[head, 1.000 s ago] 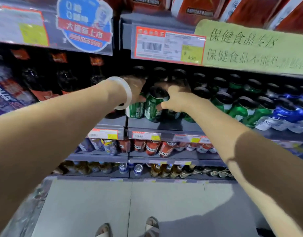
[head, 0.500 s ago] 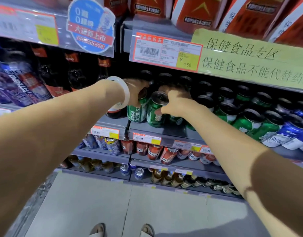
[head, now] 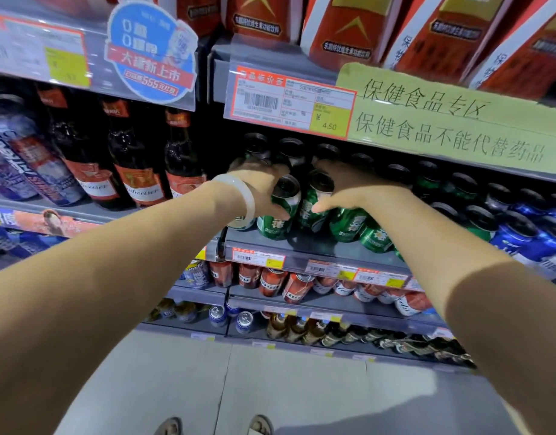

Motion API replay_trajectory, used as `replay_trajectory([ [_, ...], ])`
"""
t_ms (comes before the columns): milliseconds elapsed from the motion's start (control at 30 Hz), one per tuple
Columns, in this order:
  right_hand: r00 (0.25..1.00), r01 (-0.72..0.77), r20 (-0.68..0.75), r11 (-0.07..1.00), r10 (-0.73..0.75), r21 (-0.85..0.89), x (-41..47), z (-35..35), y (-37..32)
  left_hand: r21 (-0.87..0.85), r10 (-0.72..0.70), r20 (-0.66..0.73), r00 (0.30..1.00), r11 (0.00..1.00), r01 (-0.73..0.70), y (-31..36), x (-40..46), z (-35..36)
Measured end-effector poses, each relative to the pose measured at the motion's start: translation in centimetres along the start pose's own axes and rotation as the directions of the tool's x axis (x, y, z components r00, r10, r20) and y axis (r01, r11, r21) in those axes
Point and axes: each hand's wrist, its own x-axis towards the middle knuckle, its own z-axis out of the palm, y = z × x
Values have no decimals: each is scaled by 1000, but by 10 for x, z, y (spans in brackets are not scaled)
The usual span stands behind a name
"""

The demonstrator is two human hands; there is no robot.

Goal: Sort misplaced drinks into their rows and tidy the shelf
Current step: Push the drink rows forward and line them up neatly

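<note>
Under a ¥4.50 price tag (head: pixel 291 102), the left hand (head: pixel 258 186) and right hand (head: pixel 349 188) each grip a glossy green beer can (head: pixel 280 211), second can (head: pixel 314 202) alongside

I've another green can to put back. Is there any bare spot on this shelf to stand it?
The only bare room is the grey shelf front strip, between the green cans and the price-tag rail. Behind it, cans stand packed row on row; blue cans crowd the right. The left hand and right hand each grip a front green can.
</note>
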Motion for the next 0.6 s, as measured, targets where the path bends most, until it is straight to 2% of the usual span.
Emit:
replay_trajectory([
  [133, 998, 22, -63, 1000, -22, 6, 2, 6, 3, -15, -18, 6, 1000, 1000, 18, 1, 5, 4],
  [233, 999, 43, -11, 999, -44, -29, -1, 3, 3, -11, -25, 7, 1000, 1000, 25, 1, 8, 4],
  [500, 997, 55, 55, 998, -56, 19, -8, 0, 4, -1, -52, 50, 997, 999, 52, 3, 8, -1],
  [600, 1000, 18, 11, 993, -20, 119, -18, -14, 18, 113, -63, 33, 997, 992, 59, 9, 6, -1],
])
